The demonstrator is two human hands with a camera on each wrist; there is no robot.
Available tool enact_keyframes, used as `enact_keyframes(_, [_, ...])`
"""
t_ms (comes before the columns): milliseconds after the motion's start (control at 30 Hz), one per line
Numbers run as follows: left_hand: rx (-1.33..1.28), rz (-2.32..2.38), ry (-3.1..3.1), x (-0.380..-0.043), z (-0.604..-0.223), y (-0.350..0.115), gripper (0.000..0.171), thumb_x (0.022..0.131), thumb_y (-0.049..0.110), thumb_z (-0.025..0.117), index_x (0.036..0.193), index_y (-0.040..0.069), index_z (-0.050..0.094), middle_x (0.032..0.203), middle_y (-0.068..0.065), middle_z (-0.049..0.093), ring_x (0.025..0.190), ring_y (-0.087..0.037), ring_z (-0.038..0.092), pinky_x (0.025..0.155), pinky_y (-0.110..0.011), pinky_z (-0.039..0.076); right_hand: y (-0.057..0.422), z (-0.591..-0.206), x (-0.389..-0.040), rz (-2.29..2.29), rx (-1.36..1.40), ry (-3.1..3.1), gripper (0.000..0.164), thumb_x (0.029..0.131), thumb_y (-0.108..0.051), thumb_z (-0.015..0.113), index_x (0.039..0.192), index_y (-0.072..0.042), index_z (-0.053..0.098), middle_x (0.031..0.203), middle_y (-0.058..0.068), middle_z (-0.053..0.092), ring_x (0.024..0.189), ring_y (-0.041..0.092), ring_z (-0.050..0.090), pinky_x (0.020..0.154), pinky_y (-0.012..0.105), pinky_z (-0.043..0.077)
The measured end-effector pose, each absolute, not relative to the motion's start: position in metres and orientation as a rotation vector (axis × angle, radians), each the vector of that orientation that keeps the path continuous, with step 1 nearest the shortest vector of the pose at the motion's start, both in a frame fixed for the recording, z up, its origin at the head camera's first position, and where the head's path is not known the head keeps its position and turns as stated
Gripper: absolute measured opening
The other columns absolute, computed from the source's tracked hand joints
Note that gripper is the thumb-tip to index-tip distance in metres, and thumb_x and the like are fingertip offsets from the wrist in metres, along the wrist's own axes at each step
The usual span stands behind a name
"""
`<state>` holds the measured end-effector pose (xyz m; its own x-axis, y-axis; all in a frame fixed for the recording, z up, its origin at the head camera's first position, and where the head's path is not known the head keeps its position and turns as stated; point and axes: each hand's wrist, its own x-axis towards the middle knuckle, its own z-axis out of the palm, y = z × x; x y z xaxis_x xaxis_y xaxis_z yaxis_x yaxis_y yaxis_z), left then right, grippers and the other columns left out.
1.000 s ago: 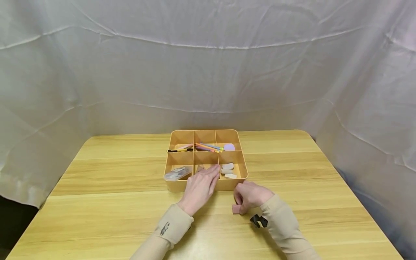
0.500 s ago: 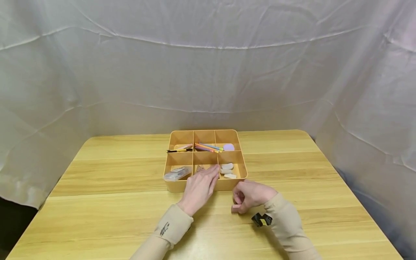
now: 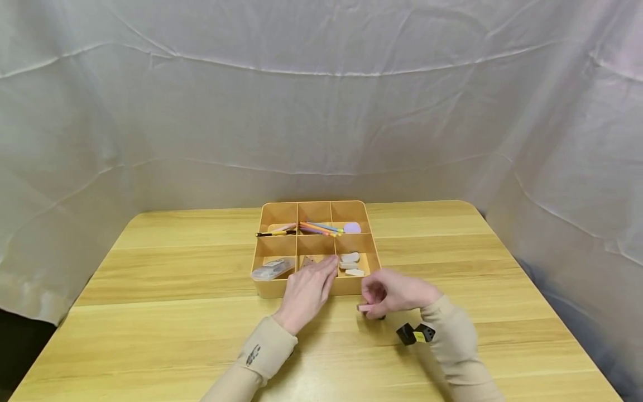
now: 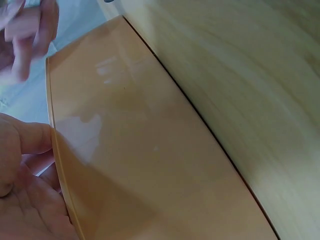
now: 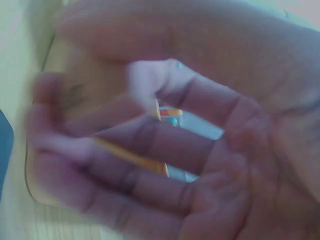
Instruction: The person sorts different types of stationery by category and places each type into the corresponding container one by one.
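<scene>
My left hand [image 3: 311, 282] lies over the front rim of an orange divided tray [image 3: 271, 288], fingers straight and reaching into the front middle compartment. In the left wrist view its thumb [image 4: 37, 137] is right at the tray's rim. Just in front of the tray's right corner, my right hand [image 3: 397, 290] pinches a small pink eraser [image 3: 364, 307] between thumb and fingers. That eraser [image 4: 22, 24] also shows, blurred, at the top left of the left wrist view. White erasers [image 3: 349, 264] lie in the front right compartment. Fingers hide the eraser in the right wrist view.
A clear plastic case [image 3: 273, 269] leans out of the front left compartment. Behind lie a black-and-yellow pen [image 3: 276, 233], several coloured pencils [image 3: 321, 229] and a lilac rounded item [image 3: 351, 227]. All stand on a wooden table [image 3: 166, 324] with grey cloth [image 3: 321, 123] around it.
My right hand has risen slightly and moved a little toward the tray and right, with the pink eraser turning to show a thinner side. My left hand has stayed put.
</scene>
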<state>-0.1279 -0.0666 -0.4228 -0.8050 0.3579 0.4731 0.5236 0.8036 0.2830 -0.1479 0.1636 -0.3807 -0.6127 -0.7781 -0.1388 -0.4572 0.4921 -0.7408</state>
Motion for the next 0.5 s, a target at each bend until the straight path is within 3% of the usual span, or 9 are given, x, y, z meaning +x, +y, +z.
enact_keyframes(267, [-0.656, -0.562, -2.588, -0.1285, -0.4233, -0.0666, 0.032, 0.102, 0.024, 0.058, 0.13, 0.013, 0.069, 0.13, -0.003, 0.071, 0.113, -0.026, 0.072, 0.09, -0.041, 0.061, 0.1699, -0.3757, -0.153, -1.152, -1.141, 2.379, 0.025, 0.081, -0.017, 0.084, 0.084, -0.01, 0.06, 0.076, -0.003, 0.06, 0.071, 0.0, 0.055, 0.065, 0.02, 0.053])
enact_keyframes(500, [-0.658, -0.558, -2.58, -0.1284, -0.4235, -0.0668, 0.031, 0.102, 0.023, 0.058, 0.129, 0.013, 0.069, 0.129, -0.002, 0.071, 0.112, -0.025, 0.072, 0.089, -0.041, 0.062, 0.164, -0.3785, -0.1574, -1.244, -1.121, 2.655, 0.024, 0.078, -0.011, 0.085, 0.083, -0.012, 0.062, 0.078, -0.004, 0.065, 0.075, 0.003, 0.06, 0.071, 0.026, 0.057])
